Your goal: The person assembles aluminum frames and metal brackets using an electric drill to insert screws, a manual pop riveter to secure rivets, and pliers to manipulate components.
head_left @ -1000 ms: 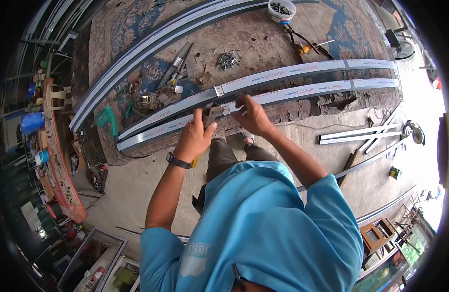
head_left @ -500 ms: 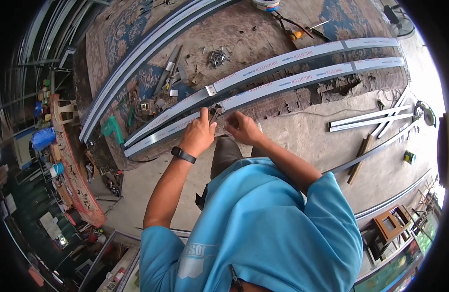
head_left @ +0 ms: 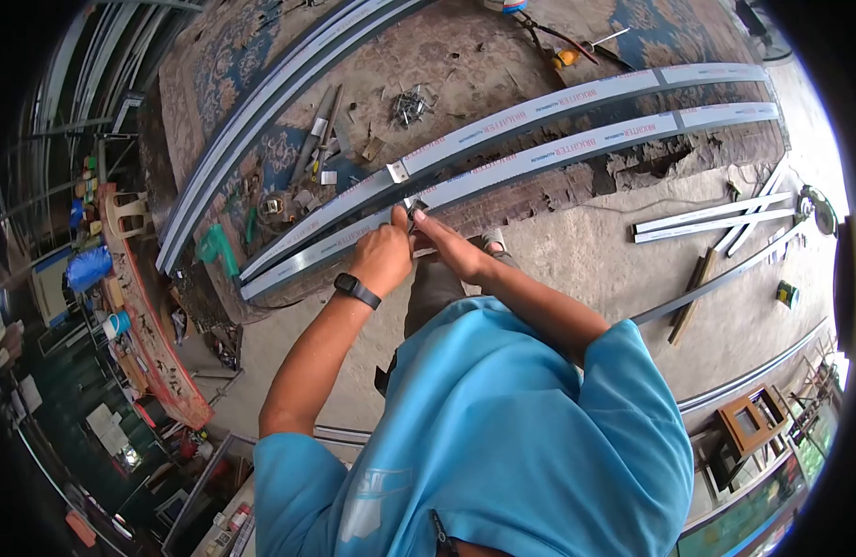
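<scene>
My left hand (head_left: 385, 252), with a black watch on its wrist, is closed at the near edge of the closer aluminium bar (head_left: 539, 159). Whatever its fingers hold is hidden. Beside it, my right hand (head_left: 452, 249) reaches in from the right, its fingertips pinched on a small shiny metal bracket (head_left: 415, 205) at that bar. The fingertips of both hands nearly meet there. A similar metal clip (head_left: 397, 173) sits on the farther aluminium bar (head_left: 530, 111), which lies alongside. Both bars carry white film with red lettering.
A pile of screws (head_left: 411, 107) lies on the worn carpet-covered table (head_left: 465, 70). Left of it are a handsaw (head_left: 315, 139) and small tools; pliers (head_left: 559, 42) lie at the back. More long bars (head_left: 261, 121) cross the left side. Cut profiles (head_left: 711, 218) and a saw (head_left: 817, 209) are at right.
My right hand has moved left and forward, from apart to the metal bracket beside my left hand. My left hand has shifted slightly and its index finger is less raised.
</scene>
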### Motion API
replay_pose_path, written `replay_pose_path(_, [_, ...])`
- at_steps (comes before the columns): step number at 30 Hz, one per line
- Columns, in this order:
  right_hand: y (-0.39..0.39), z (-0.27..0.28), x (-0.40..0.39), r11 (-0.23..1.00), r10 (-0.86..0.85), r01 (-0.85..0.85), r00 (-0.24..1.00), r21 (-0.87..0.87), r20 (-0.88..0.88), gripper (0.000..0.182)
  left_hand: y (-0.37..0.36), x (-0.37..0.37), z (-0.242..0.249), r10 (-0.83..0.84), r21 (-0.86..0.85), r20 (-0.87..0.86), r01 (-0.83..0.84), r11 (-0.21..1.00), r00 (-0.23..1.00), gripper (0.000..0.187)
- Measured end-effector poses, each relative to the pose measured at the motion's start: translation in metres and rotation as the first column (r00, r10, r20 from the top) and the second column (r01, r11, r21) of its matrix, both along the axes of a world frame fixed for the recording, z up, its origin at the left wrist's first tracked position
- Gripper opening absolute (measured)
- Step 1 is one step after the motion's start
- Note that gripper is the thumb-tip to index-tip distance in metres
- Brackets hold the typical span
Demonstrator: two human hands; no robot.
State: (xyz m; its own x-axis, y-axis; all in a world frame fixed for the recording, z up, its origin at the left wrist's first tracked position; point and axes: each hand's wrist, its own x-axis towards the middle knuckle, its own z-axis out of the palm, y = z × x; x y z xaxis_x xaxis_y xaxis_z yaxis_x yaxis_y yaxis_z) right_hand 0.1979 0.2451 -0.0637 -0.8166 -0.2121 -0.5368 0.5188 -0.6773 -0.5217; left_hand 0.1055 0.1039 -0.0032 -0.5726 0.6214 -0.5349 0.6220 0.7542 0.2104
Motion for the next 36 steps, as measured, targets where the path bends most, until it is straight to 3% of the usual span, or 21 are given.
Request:
replay_pose_path(2, [-0.025,-0.001,-0.017,0.993,-0.115,0.117,0.991,-0.025,0.074,0.07,0.011,-0.004,0.015,-0.002,-0.066,0.0,0.002,0.998,1.0,0.045])
replay_pose_path(5, [-0.045,-0.03,-0.017,0.987,-0.155,0.158,0.977,-0.007,0.144,0.073,-0.016,0.016,0.03,-0.099,0.185,-0.266,0.151,0.971,0.959,0.057])
replay_pose_path(6, [-0.046,-0.014,-0.017,0.977,-0.202,0.21,0.964,-0.031,0.17,0.074,-0.029,0.027,0.038,0.011,0.322,-0.293,0.088,0.942,0.956,0.065])
replay_pose_path(7, [-0.043,0.002,-0.018,0.964,-0.248,0.263,0.948,-0.052,0.197,0.074,-0.054,0.04,0.039,0.168,0.301,-0.083,-0.136,0.944,0.982,0.059])
replay_pose_path(9, [-0.039,0.008,-0.019,0.965,-0.237,0.257,0.941,-0.054,0.24,0.073,-0.093,0.058,0.035,0.479,0.119,0.304,-0.532,0.838,0.823,0.049])
replay_pose_path(12, [-0.044,0.003,-0.019,0.974,-0.208,0.222,0.95,-0.038,0.235,0.07,-0.088,0.061,0.019,0.501,0.021,0.276,-0.526,0.85,0.821,0.043])
replay_pose_path(15, [-0.044,0.006,-0.018,0.968,-0.227,0.246,0.94,-0.042,0.254,0.069,-0.105,0.053,0.001,0.408,0.127,0.227,-0.442,0.888,0.884,0.04])
replay_pose_path(16, [-0.045,0.003,-0.021,0.965,-0.241,0.259,0.936,-0.037,0.256,0.068,-0.103,0.042,0.017,0.252,0.046,0.136,-0.26,0.965,0.958,0.045])
replay_pose_path(17, [-0.048,0.0,-0.022,0.962,-0.252,0.27,0.932,-0.035,0.259,0.067,-0.087,0.031,0.054,0.37,0.034,0.335,-0.404,0.914,0.866,0.051])
replay_pose_path(19, [-0.059,-0.018,-0.019,0.975,-0.222,0.207,0.942,0.087,0.253,0.067,-0.057,0.013,0.129,0.513,-0.082,0.672,-0.635,0.768,0.535,0.066])
replay_pose_path(20, [-0.059,-0.025,-0.018,0.973,-0.209,0.175,0.946,0.153,0.248,0.067,-0.059,0.013,0.128,0.496,0.01,0.631,-0.646,0.763,0.597,0.073])
replay_pose_path(22, [-0.054,-0.003,-0.021,0.973,-0.222,0.23,0.925,0.01,0.307,0.067,-0.069,0.024,0.115,0.461,0.202,0.541,-0.64,0.741,0.704,0.087])
replay_pose_path(23, [-0.045,0.004,-0.026,0.961,-0.246,0.273,0.911,-0.038,0.33,0.067,-0.101,0.037,0.065,0.242,0.306,0.197,-0.294,0.906,0.95,0.082])
replay_pose_path(25, [-0.048,-0.001,-0.025,0.967,-0.243,0.253,0.93,-0.002,0.275,0.069,-0.119,0.048,0.015,0.318,0.197,0.507,-0.466,0.863,0.802,0.061])
replay_pose_path(27, [-0.054,-0.002,-0.026,0.956,-0.29,0.291,0.915,0.041,0.28,0.067,-0.103,0.053,0.013,0.654,-0.202,0.511,-0.662,0.722,0.558,0.044])
replay_pose_path(29, [-0.055,-0.004,-0.029,0.956,-0.293,0.28,0.922,0.085,0.254,0.067,-0.119,0.063,-0.019,0.575,-0.025,0.42,-0.625,0.78,0.702,0.039])
replay_pose_path(30, [-0.055,-0.002,-0.027,0.945,-0.325,0.321,0.911,0.056,0.255,0.063,-0.118,0.06,-0.017,0.484,0.007,0.357,-0.521,0.854,0.799,0.037])
replay_pose_path(31, [-0.057,0.001,-0.026,0.933,-0.352,0.36,0.901,0.018,0.254,0.061,-0.114,0.051,-0.003,0.386,0.028,0.28,-0.409,0.912,0.879,0.035])
replay_pose_path(33, [-0.054,0.003,-0.028,0.94,-0.341,0.337,0.9,0.061,0.272,0.067,-0.099,0.021,0.045,0.323,-0.069,0.358,-0.32,0.945,0.876,0.047])
replay_pose_path(34, [-0.051,0.01,-0.029,0.949,-0.315,0.295,0.903,0.112,0.293,0.069,-0.081,0.011,0.082,0.43,0.021,0.523,-0.515,0.857,0.736,0.055])
replay_pose_path(36, [-0.054,0.007,-0.028,0.954,-0.274,0.225,0.923,0.2,0.27,0.075,-0.047,0.004,0.141,0.472,0.062,0.809,-0.849,0.524,0.351,0.071])
